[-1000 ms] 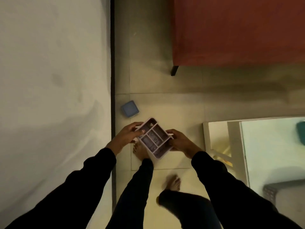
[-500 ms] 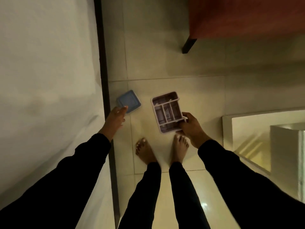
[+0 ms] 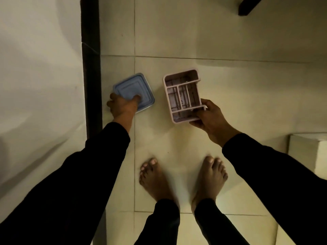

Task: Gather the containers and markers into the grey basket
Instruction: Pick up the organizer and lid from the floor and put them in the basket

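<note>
A square blue lidded container [image 3: 131, 86] lies on the tiled floor beside the dark skirting. My left hand [image 3: 122, 106] is on its near corner, thumb on the lid and fingers curled around the edge. A pink tray with several compartments [image 3: 183, 95] is held above the floor by my right hand [image 3: 210, 119], which grips its near right corner. The tray looks empty. No grey basket and no markers are in view.
A white wall [image 3: 39, 85] with a dark skirting strip [image 3: 92, 68] runs along the left. A dark furniture leg [image 3: 247, 6] stands at the top right. A pale low ledge [image 3: 307, 152] sits at the right. My bare feet [image 3: 155, 177] stand on the tiles.
My left hand let go of the pink tray, reached down left and closed on the blue container. The right hand alone keeps the tray. The view dropped closer to the floor.
</note>
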